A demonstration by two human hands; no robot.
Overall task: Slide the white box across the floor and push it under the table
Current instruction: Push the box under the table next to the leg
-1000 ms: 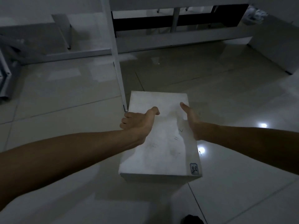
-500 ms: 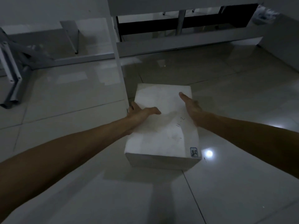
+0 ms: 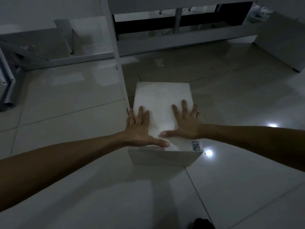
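Note:
A white box point(image 3: 162, 95) lies flat on the glossy tiled floor, with a small label point(image 3: 195, 145) at its near right corner. My left hand point(image 3: 139, 128) rests palm down on the box's near left part, fingers spread, thumb along the near edge. My right hand point(image 3: 185, 122) lies flat on the near right part, fingers spread. Just left of the box stands the white table leg point(image 3: 118, 63). The table's underside point(image 3: 165, 4) runs across the top of the view, with the box's far end near it.
A low white rail point(image 3: 181, 42) crosses the floor behind the box. A grey metal frame point(image 3: 7, 81) leans at the far left. A white cabinet point(image 3: 283, 42) stands at the right. Open tiles lie right of the box. A dark shoe tip point(image 3: 203, 223) shows at the bottom.
Both hands have gone from gripping the box's sides to lying flat on its top near the front edge. The box has moved away from me, along the table leg.

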